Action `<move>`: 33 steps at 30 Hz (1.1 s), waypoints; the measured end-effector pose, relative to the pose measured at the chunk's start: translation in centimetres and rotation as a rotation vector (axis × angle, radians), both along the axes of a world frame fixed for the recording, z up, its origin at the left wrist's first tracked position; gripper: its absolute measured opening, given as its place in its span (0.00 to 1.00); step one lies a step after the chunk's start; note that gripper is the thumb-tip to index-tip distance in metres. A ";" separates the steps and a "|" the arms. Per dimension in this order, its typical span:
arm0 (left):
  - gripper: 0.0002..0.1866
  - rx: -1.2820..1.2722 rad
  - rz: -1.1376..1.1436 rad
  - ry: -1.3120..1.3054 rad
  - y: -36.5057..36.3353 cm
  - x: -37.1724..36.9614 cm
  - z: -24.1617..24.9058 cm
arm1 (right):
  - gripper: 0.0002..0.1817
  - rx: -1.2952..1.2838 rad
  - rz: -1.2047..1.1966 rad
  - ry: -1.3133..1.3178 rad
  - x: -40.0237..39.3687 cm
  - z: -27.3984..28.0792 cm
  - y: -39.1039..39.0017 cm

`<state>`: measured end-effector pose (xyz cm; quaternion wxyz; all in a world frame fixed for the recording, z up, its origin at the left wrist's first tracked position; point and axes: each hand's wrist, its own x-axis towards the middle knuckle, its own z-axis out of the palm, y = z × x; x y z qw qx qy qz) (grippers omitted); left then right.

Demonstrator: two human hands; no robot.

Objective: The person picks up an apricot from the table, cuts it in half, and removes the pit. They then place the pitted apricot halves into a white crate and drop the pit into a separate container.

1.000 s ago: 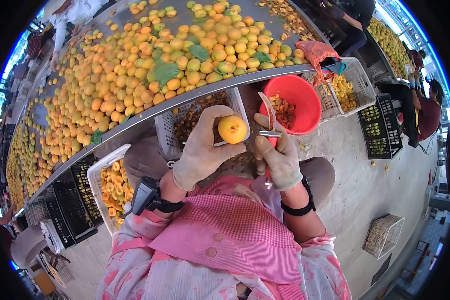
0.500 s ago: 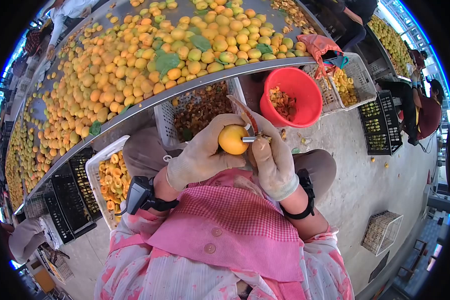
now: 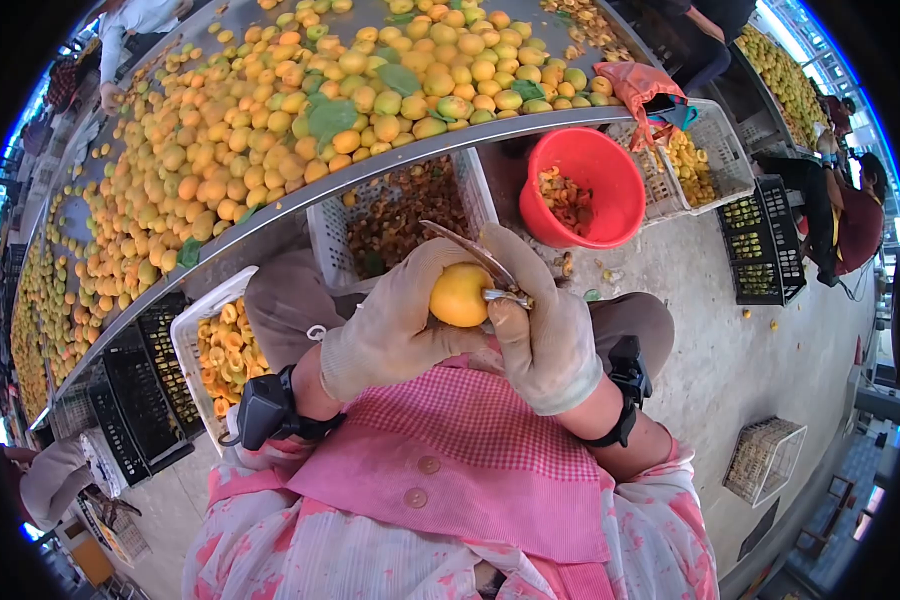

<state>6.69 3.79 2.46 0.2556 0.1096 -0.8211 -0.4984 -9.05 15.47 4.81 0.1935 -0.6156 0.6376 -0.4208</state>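
With our gloved left hand [image 3: 395, 322] we are holding one yellow fruit [image 3: 459, 296], the fingers closed around it, in front of our apron [image 3: 440, 430]. With our gloved right hand [image 3: 552, 340] we are gripping a curved blade [image 3: 475, 252] and a small metal tube [image 3: 507, 297], whose end is touching the side of the fruit. We are keeping both hands close together, near the metal table [image 3: 390, 162], which is bearing many fruits. A red bucket [image 3: 615, 190] is standing beyond our right hand, and a white crate [image 3: 478, 190] is holding brown scraps.
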 end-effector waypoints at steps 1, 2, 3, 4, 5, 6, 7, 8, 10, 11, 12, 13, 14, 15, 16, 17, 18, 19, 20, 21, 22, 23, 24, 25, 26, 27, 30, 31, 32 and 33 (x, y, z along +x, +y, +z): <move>0.35 -0.020 0.016 -0.006 0.1 0.0 0.1 | 0.29 -0.009 0.012 -0.037 0.0 -0.2 -0.1; 0.35 -0.020 0.016 -0.007 0.3 0.0 0.2 | 0.29 -0.019 0.022 -0.073 0.0 -0.5 -0.2; 0.35 0.015 0.018 -0.023 0.5 0.0 0.4 | 0.29 -0.019 0.022 -0.075 0.1 -0.8 -0.3; 0.34 0.050 0.021 -0.039 0.6 0.0 0.5 | 0.29 -0.073 0.028 -0.133 0.1 -1.3 -0.6; 0.34 0.051 0.021 -0.041 0.6 -0.1 0.4 | 0.30 -0.128 0.035 -0.191 0.1 -1.6 -0.8; 0.34 0.035 0.017 -0.001 0.4 -0.3 0.0 | 0.30 -0.128 0.034 -0.192 -0.1 -1.7 -0.9; 0.34 0.018 0.012 0.038 0.2 -0.4 -0.5 | 0.30 -0.030 0.082 -0.464 -0.1 -1.8 -1.0; 0.34 0.016 0.008 0.037 0.0 -0.6 -1.0 | 0.31 0.068 0.129 -0.736 -0.2 -1.9 -1.0; 0.33 0.024 -0.011 0.044 -0.3 -0.9 -2.2 | 0.31 0.235 0.162 -1.019 -0.6 -1.3 -0.9; 0.33 0.023 -0.014 0.042 -0.5 -1.0 -2.7 | 0.31 0.393 0.138 -1.136 -0.9 -0.3 -0.5; 0.32 0.092 -0.044 0.055 -0.6 -1.1 -3.2 | 0.31 0.553 0.114 -1.249 -1.1 0.5 -0.5; 0.32 0.161 -0.074 0.067 -0.7 -1.2 -3.4 | 0.31 0.552 0.114 -1.251 -1.2 0.4 -0.3; 0.32 0.159 -0.073 0.064 -0.8 -1.2 -3.4 | 0.31 0.530 0.129 -1.253 -1.3 0.3 -0.2; 0.31 0.240 -0.095 0.073 -0.8 -1.2 -3.3 | 0.31 0.508 0.145 -1.254 -1.4 0.2 0.0; 0.30 0.318 -0.118 0.083 -0.9 -1.2 -3.2 | 0.31 0.484 0.161 -1.254 -1.5 0.1 0.1; 0.30 0.315 -0.117 0.081 -0.9 -1.0 -3.0 | 0.31 0.460 0.177 -1.253 -1.5 -0.1 0.1; 0.30 0.498 -0.124 0.069 -0.9 -0.7 -2.8 | 0.31 0.437 0.194 -1.252 -1.5 -0.3 0.2; 0.30 0.680 -0.129 0.057 -1.0 -0.5 -2.6 | 0.31 0.435 0.200 -1.252 -1.3 -0.8 0.2; 0.30 0.675 -0.126 0.057 -1.1 -0.3 -2.3 | 0.32 0.366 0.145 -1.093 -1.1 -1.7 0.4; 0.31 0.687 -0.072 0.051 -1.3 -0.2 -2.1 | 0.32 0.297 0.090 -0.933 -0.8 -2.4 0.6; 0.31 0.698 -0.018 0.046 -1.4 -0.2 -2.0 | 0.32 0.295 0.095 -0.933 -0.7 -2.8 0.9; 0.31 0.572 -0.002 0.081 -1.6 -0.4 -2.3 | 0.32 0.264 0.057 -0.746 -0.6 -3.2 1.1; 0.31 0.570 0.002 0.084 -1.7 -0.4 -2.5 | 0.32 0.233 0.020 -0.559 -0.7 -3.7 1.2; 0.31 0.565 0.003 0.067 -1.6 -0.5 -2.7 | 0.32 0.066 0.005 -0.372 -0.4 -4.4 0.9; 0.32 0.562 0.004 0.049 -1.6 -0.5 -2.8 | 0.32 0.067 0.008 -0.371 -0.4 -4.5 1.1; 0.32 0.562 0.007 0.049 -1.6 -0.5 -2.7 | 0.32 0.115 -0.005 -0.326 -0.4 -4.4 1.2; 0.32 0.686 -0.003 -0.036 -1.6 -0.6 -1.9 | 0.32 0.136 -0.022 -0.248 -0.2 -4.5 1.1; 0.32 0.690 0.007 -0.036 -1.5 -0.6 -1.8 | 0.32 0.112 -0.030 -0.216 -0.2 -4.6 1.1; 0.31 0.693 0.017 -0.035 -1.4 -0.6 -1.7 | 0.32 0.113 -0.030 -0.215 -0.2 -4.3 1.1; 0.31 0.694 0.017 -0.035 -1.5 -0.5 -1.9 | 0.32 0.180 -0.030 -0.187 -0.3 -3.7 1.2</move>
